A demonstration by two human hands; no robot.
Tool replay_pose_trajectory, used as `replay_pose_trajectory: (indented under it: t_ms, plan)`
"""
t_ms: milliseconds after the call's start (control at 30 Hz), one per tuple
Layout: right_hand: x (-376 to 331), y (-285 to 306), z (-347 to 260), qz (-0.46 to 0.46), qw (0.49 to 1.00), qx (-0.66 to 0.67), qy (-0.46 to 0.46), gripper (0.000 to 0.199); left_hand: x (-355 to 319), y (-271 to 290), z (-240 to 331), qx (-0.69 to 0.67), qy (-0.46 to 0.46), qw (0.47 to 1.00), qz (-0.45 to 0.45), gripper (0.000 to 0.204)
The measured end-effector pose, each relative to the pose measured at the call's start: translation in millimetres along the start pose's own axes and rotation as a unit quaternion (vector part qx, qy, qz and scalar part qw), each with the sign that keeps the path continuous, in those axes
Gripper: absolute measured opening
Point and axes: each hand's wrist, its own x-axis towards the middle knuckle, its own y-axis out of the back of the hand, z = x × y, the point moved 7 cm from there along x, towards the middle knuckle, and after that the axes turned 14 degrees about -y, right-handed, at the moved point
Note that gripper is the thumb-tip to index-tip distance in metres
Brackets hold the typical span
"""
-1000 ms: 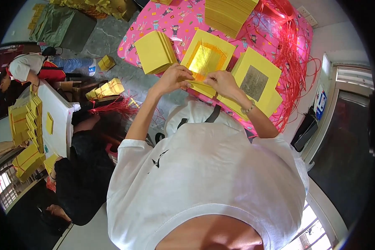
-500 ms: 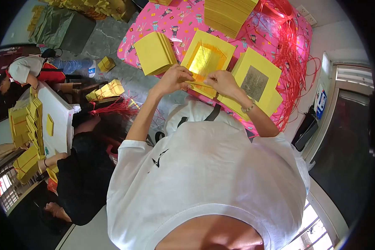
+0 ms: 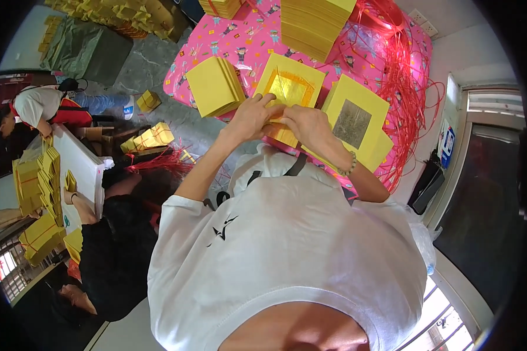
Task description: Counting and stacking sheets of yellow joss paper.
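A yellow joss paper sheet (image 3: 310, 75) with a shiny gold foil square framed in orange lies in front of me at the table's near edge. My left hand (image 3: 253, 119) and my right hand (image 3: 311, 126) meet over its near part. Their fingers are closed and pinch the paper, though the fingertips partly hide the fold. To the right, touching or close to my right hand, sits a stack of yellow joss paper (image 3: 374, 100) with a dull silver square on top. A pile of plain yellow paper (image 3: 212, 89) stands left of the sheet.
The pink patterned tablecloth (image 3: 249, 44) covers the table. A tall yellow paper stack (image 3: 315, 26) stands behind, and tangled red strings (image 3: 401, 76) hang down the right side. At far left, people work at a white table (image 3: 83, 169) with yellow bundles (image 3: 51, 178).
My hands have come closer together, covering more of the sheet's near part. At the left, a co-worker's hand has reached onto the small yellow piece on the white table.
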Motion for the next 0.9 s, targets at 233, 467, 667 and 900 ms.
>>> replay_pose_trajectory:
  t_ms: [233,467,667,900]
  plan:
    - [-1.2,38.6,-2.3,0.066,0.99,0.123,0.007,0.032,9.1,3.0,-15.0,-0.009,-0.05,0.999,-0.005,0.044]
    - [10.1,30.9,72.9,0.145,0.861,0.45,-0.189,0.078,0.1,27.5,-41.4,-0.345,0.134,0.916,0.155,0.031]
    - [37.1,2.9,71.7,-0.018,0.841,0.539,-0.043,0.091,2.3,19.8,-32.7,-0.554,0.118,0.803,0.185,0.037]
    - [32.1,2.1,43.0,-0.064,0.873,0.481,-0.056,0.065,12.9,12.6,-30.0,-0.481,0.101,0.824,0.284,0.041]
